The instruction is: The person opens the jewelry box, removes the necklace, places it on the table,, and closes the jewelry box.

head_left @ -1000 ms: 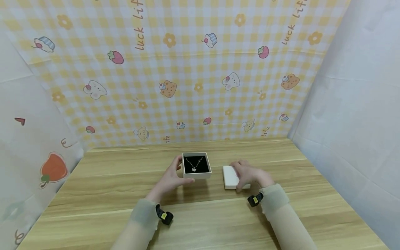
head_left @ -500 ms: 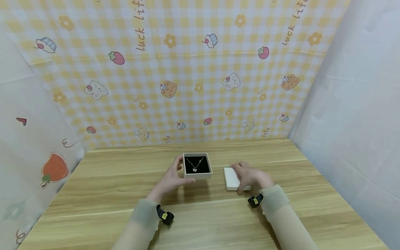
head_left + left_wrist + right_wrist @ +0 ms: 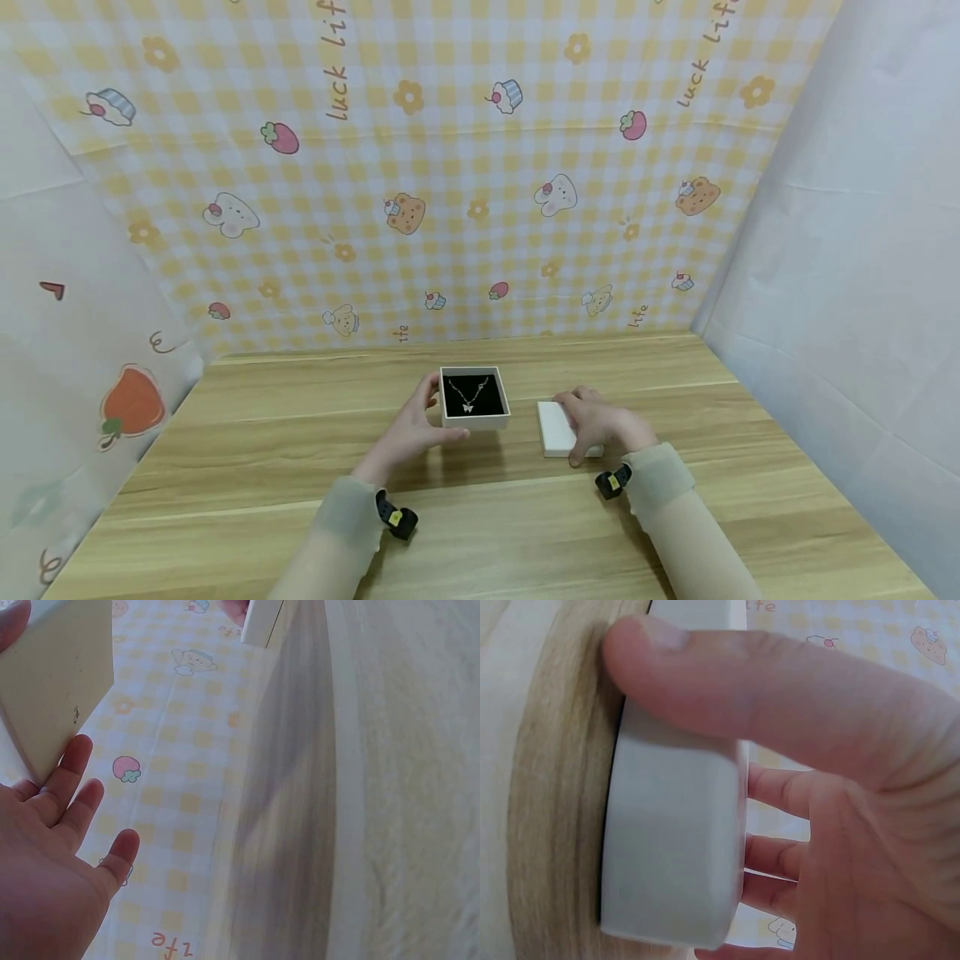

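Note:
My left hand holds a small white jewelry box by its left side, thumb at the front and fingers behind, raised off the table. The box is uncovered. Inside, a silver necklace with a butterfly pendant lies on a black pad. In the left wrist view the underside of the box shows a small mark. To the right, my right hand grips the white box lid, which lies on the table. The right wrist view shows the thumb across one side of the lid, with fingers on the far side.
The wooden table extends around both hands. A yellow checked cloth with cartoon prints hangs behind it, and white cloths stand at the left and right. Each wrist wears a black strap with a small device.
Compared with the earliest frame, the lid and my right hand sit very slightly nearer the person. My left hand and the box stay almost still.

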The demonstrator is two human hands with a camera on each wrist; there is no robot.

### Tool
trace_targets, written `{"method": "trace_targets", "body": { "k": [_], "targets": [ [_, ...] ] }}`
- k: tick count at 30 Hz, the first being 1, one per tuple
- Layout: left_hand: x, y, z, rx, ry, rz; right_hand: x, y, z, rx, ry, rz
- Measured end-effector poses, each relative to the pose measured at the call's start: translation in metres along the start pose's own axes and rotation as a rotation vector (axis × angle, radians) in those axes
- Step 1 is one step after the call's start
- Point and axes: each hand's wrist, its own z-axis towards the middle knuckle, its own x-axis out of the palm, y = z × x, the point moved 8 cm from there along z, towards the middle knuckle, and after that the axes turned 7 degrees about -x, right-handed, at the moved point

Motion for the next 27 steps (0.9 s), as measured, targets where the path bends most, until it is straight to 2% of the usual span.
{"method": "trace_targets", "body": {
  "k": [3,5,10,14,20,27],
  "targets": [
    [-0.001,0.012,0.006,0.001,-0.012,0.000,0.000,0.001,0.000,-0.008,0.002,-0.002],
    [-0.001,0.015,0.007,0.010,-0.016,0.001,0.000,0.001,-0.001,-0.009,0.006,0.001],
    [-0.002,0.016,0.008,0.020,-0.014,-0.001,0.000,0.001,-0.004,-0.001,0.023,0.026],
    [-0.003,0.015,0.008,0.013,-0.019,-0.002,-0.007,0.005,-0.005,-0.031,0.007,0.049],
    [-0.002,0.013,0.008,0.026,-0.012,-0.008,-0.022,0.023,-0.007,-0.164,-0.019,0.063],
    [-0.002,0.014,0.007,0.013,-0.010,-0.011,-0.034,0.061,-0.005,-0.328,-0.029,0.113]
  ]
}}
